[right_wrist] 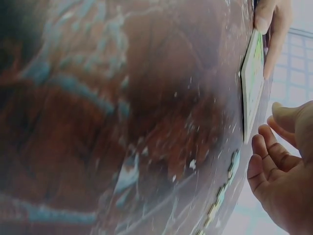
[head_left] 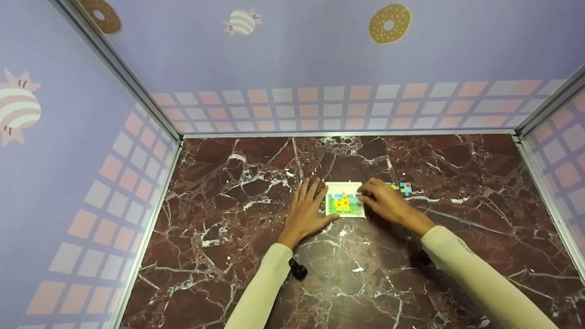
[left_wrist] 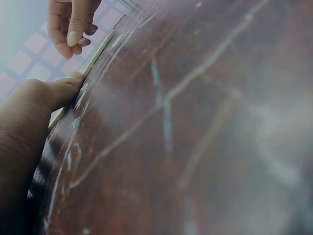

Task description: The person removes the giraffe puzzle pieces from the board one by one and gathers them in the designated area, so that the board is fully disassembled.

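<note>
Puzzle (head_left: 343, 204) between both hands (head_left: 305, 209) (head_left: 383, 199)

The place looks like a small partitioned booth; whether it sits in a home, a shop or a studio cannot be told. A lilac back panel (head_left: 311, 59) and matching left panel (head_left: 55, 164) and right panel (head_left: 566, 132) meet at grey metal corner strips (head_left: 119, 68). Cartoon doughnuts (head_left: 377, 26), wrapped sweets (head_left: 242, 23) and a pink-and-white checked band (head_left: 282, 110) decorate them. Between the panels, a dark red, white-veined marble-patterned counter (head_left: 247, 246) reaches their pale bottom edging (head_left: 274, 135).
</note>
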The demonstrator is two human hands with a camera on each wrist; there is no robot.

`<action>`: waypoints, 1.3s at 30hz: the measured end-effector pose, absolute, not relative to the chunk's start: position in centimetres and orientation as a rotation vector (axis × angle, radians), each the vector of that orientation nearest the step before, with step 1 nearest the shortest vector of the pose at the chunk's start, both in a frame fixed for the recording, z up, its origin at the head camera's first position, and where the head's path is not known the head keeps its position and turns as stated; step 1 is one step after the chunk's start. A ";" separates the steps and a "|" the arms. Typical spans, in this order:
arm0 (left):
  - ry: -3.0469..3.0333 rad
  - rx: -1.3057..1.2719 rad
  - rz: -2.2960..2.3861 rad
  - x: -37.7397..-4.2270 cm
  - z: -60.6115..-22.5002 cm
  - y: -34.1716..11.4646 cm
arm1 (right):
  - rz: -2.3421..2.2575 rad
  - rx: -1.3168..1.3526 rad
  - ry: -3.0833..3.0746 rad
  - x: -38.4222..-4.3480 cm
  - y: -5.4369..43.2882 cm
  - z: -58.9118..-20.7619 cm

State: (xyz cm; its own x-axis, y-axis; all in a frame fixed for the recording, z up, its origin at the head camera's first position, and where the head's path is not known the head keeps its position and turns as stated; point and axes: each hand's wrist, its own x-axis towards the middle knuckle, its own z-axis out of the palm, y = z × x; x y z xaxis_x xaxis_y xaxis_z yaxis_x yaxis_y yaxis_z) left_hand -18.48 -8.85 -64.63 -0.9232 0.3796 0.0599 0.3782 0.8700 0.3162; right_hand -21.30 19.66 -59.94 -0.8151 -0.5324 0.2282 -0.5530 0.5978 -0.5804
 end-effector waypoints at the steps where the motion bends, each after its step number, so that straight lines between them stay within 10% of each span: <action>1: 3.034 0.615 0.512 -18.5 -64.6 -8.9 | 1.024 0.951 -2.782 -21.3 19.5 -60.0; 39: 3.060 0.651 0.477 -18.5 -64.7 -8.9 | 1.182 1.109 -2.681 -23.5 15.6 -65.4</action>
State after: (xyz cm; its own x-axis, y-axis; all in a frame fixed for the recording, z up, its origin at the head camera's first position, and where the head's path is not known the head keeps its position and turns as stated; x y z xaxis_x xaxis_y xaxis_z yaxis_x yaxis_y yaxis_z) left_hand -18.54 -8.94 -64.68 -0.9150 0.3945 0.0844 0.4015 0.8697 0.2869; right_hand -23.50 15.61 -65.39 -0.7495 -0.6024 0.2746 -0.6091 0.4650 -0.6424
